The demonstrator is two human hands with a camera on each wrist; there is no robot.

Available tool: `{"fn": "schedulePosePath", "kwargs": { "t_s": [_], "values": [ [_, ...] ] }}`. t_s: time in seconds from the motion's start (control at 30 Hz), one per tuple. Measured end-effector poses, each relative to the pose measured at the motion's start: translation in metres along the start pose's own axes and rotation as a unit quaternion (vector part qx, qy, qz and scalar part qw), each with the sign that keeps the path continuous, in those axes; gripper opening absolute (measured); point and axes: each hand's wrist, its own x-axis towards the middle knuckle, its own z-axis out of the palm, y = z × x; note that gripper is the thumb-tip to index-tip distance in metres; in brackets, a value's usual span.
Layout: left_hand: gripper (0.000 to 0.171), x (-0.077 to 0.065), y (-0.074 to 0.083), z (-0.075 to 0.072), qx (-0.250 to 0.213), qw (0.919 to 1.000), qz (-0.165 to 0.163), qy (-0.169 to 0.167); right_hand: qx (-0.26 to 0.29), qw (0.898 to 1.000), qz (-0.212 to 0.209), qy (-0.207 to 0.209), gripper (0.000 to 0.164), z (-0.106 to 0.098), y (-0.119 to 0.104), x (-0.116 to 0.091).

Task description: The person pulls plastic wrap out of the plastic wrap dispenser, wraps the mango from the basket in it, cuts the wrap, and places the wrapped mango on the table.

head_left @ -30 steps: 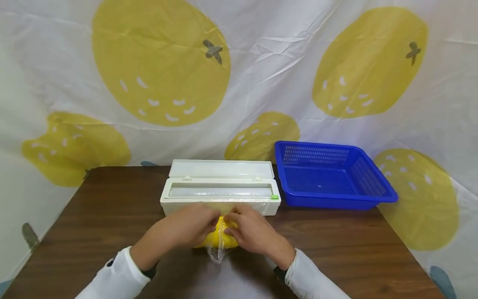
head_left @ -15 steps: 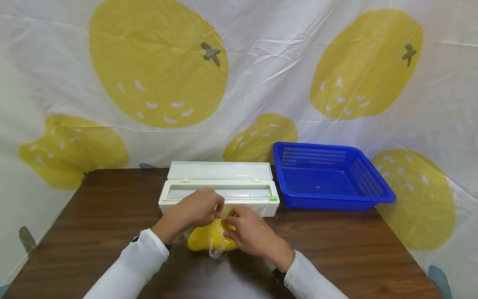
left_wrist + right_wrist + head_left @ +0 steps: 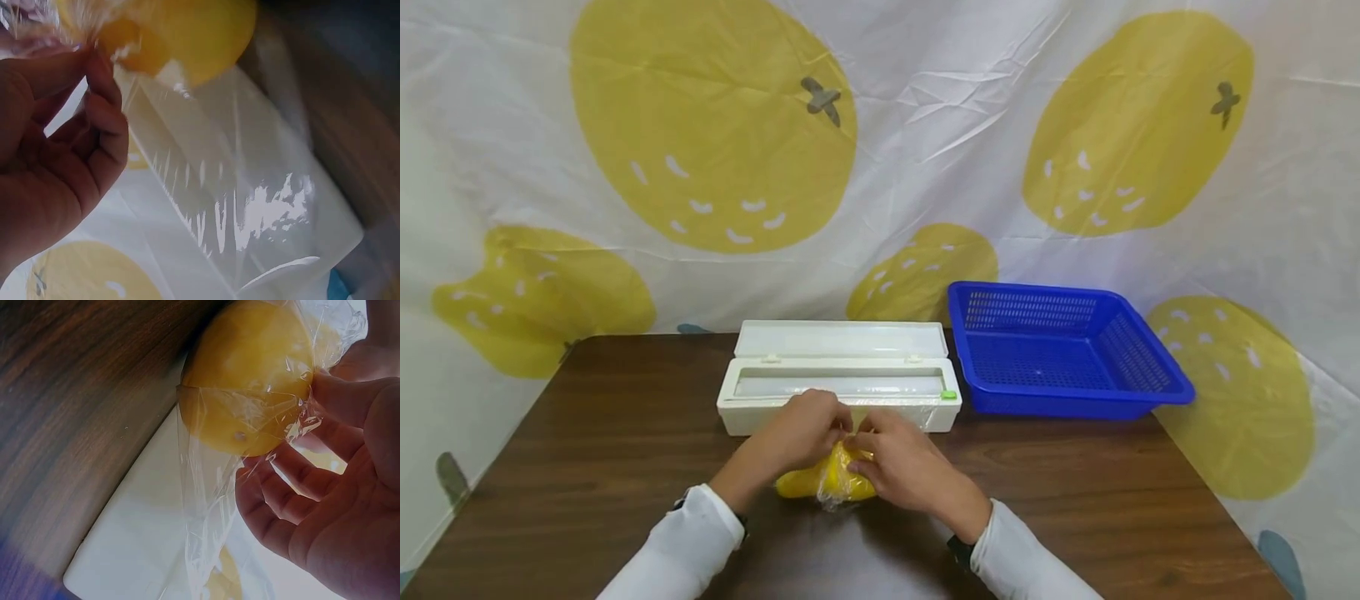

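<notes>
A smooth yellow fruit-like thing (image 3: 797, 483), long with rounded ends, lies in front of the white cling film dispenser (image 3: 745, 422). Clear cling film (image 3: 206, 462) wraps around it and bunches at its middle. My left hand (image 3: 808, 425) pinches gathered film above the yellow thing, between thumb and forefinger in the left wrist view. My right hand (image 3: 902, 458) holds its right end through the film; the right wrist view shows the thumb on its side and curled fingers beneath. A shiny sheet of film overlaps the dispenser in the left wrist view.
The dispenser's lid (image 3: 842, 339) stands open at the back, with a film roll (image 3: 880, 386) inside and a green slider (image 3: 949, 395) at its right end. To its right stands a blue perforated basket (image 3: 1075, 404). A lemon-print cloth (image 3: 925, 167) hangs behind the brown table (image 3: 625, 433).
My left hand has lifted off the yellow thing's left side, uncovering that end, then lowered slightly to the film by the right hand. The right hand has hardly moved.
</notes>
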Motion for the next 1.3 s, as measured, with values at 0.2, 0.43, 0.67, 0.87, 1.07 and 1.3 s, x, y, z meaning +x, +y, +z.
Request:
{"fn": "schedulePosePath", "kwargs": {
  "t_s": [0.2, 0.43, 0.67, 0.87, 1.07, 1.3],
  "values": [
    [0.017, -0.013, 0.006, 0.005, -0.001, 0.9988, -0.008, 0.048, 0.005, 1.000, 0.003, -0.005, 0.022, -0.001, -0.001, 0.001],
    [0.056, -0.032, 0.011, -0.010, -0.139, 0.9885, -0.042, -0.041, 0.009, 1.000, 0.006, -0.013, 0.021, 0.000, 0.000, 0.001],
    [0.092, -0.046, 0.009, -0.015, -0.129, 0.9876, -0.013, -0.088, 0.013, 0.999, 0.019, -0.022, 0.024, -0.001, 0.000, 0.000],
    [0.034, -0.048, 0.006, -0.011, -0.114, 0.9916, 0.023, -0.056, 0.013, 1.000, 0.009, -0.014, 0.019, 0.000, 0.000, 0.000],
    [0.004, -0.043, 0.000, -0.010, -0.151, 0.9865, 0.049, -0.041, 0.016, 1.000, 0.005, -0.014, 0.020, 0.000, 0.000, 0.000],
    [0.004, -0.030, -0.005, -0.012, -0.177, 0.9827, 0.011, -0.053, 0.012, 1.000, 0.010, -0.015, 0.021, 0.000, -0.001, -0.001]
  ]
}}
